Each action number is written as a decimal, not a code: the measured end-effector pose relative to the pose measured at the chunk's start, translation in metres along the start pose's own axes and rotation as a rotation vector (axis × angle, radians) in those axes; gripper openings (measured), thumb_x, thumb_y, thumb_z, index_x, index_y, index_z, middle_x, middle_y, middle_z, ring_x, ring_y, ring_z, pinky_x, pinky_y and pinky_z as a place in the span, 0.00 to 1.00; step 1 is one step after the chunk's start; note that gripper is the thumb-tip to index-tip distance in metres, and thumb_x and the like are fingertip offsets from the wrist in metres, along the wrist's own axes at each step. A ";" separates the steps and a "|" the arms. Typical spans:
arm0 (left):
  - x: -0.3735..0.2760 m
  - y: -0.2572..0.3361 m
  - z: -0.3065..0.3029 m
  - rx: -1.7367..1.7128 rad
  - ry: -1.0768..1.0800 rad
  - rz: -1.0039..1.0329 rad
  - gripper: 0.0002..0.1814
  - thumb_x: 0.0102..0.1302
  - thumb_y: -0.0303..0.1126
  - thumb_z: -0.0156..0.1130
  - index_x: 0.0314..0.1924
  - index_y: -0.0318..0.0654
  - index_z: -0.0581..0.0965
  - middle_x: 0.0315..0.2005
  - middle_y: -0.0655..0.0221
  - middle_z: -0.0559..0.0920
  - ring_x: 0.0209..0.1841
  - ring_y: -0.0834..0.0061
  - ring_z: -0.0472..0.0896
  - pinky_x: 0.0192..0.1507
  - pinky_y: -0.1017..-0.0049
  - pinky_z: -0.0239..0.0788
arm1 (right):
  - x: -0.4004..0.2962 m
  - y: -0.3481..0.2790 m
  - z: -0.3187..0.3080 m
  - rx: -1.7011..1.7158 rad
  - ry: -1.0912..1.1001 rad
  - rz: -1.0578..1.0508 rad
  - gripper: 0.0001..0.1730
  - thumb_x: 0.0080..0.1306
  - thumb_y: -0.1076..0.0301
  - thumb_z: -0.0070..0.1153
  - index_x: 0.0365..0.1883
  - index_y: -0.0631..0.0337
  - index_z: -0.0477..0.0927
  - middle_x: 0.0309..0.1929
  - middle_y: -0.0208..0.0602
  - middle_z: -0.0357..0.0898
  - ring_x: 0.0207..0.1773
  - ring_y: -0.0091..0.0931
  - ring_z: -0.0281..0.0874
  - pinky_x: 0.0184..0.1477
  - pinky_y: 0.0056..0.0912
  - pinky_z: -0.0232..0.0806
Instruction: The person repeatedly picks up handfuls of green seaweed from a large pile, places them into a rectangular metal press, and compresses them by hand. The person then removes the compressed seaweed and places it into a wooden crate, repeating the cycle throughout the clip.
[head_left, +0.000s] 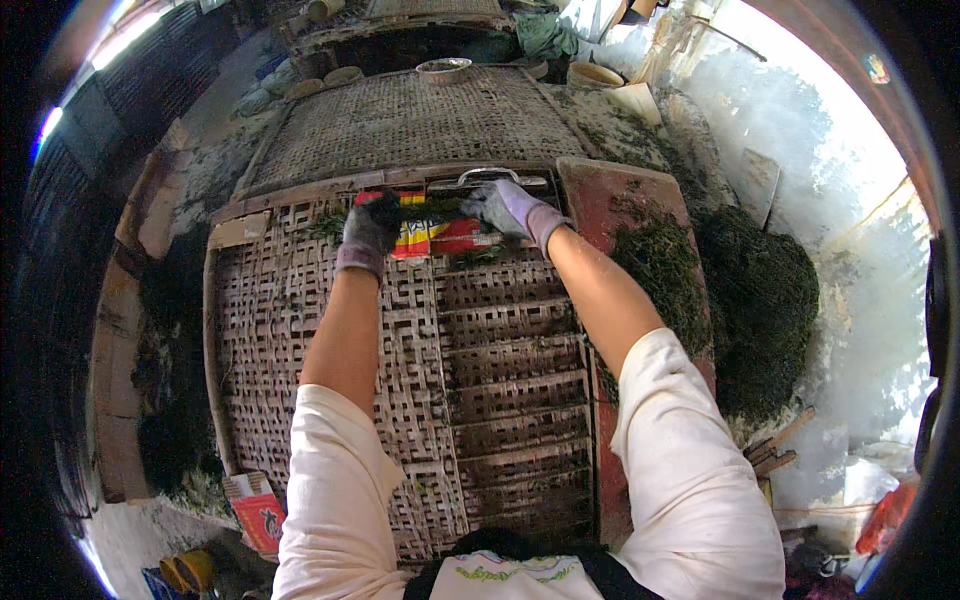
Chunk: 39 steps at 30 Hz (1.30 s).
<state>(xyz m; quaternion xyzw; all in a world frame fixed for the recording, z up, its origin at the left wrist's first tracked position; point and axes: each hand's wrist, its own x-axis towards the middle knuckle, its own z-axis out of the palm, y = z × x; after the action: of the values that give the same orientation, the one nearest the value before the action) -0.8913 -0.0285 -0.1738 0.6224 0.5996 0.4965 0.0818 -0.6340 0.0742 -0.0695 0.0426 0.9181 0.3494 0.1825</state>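
My left hand (370, 234), in a grey and mauve work glove, is closed around a bunch of dark green plant strands (439, 209). Loose ends stick out to its left. My right hand (496, 208), gloved alike, grips the same bunch farther right; its fingertips are partly hidden. Under the strands lies a red and yellow printed cardboard piece (413, 238), bearing writing. A curved metal handle (489, 175) sits just beyond my right hand. All this is at the far end of a woven bamboo panel (315, 322).
Right of the panel, a reddish board (600, 187) carries green strands (658, 259), beside a large dark green heap (769, 315). Another woven panel (405, 124) lies beyond, with a round bowl (443, 70) on it. A red carton piece (259, 517) is at the near left corner.
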 end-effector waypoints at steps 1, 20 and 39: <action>-0.006 -0.015 0.012 -0.203 -0.069 0.098 0.15 0.58 0.34 0.53 0.46 0.41 0.76 0.42 0.64 0.79 0.43 0.64 0.77 0.45 0.69 0.68 | 0.014 0.002 0.036 0.115 0.117 0.055 0.10 0.60 0.66 0.42 0.33 0.52 0.77 0.34 0.29 0.78 0.37 0.27 0.74 0.36 0.33 0.64; 0.032 0.162 0.100 0.460 -0.289 -0.242 0.19 0.51 0.47 0.61 0.42 0.48 0.77 0.33 0.60 0.81 0.38 0.59 0.78 0.40 0.64 0.70 | -0.205 0.132 0.210 2.043 0.252 0.600 0.19 0.64 0.56 0.37 0.34 0.60 0.75 0.19 0.29 0.73 0.16 0.20 0.62 0.16 0.23 0.57; 0.026 0.106 0.112 0.646 -0.222 -0.169 0.19 0.54 0.49 0.57 0.40 0.44 0.77 0.30 0.59 0.80 0.36 0.57 0.78 0.37 0.62 0.69 | -0.368 0.076 0.124 2.210 0.824 1.339 0.13 0.65 0.65 0.39 0.38 0.62 0.74 0.27 0.37 0.77 0.31 0.29 0.77 0.36 0.30 0.71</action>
<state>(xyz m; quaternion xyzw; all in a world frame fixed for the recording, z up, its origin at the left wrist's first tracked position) -0.7464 0.0199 -0.1412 0.6144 0.7626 0.2019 -0.0137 -0.2503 0.1330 0.0075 0.4935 0.5074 -0.5557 -0.4360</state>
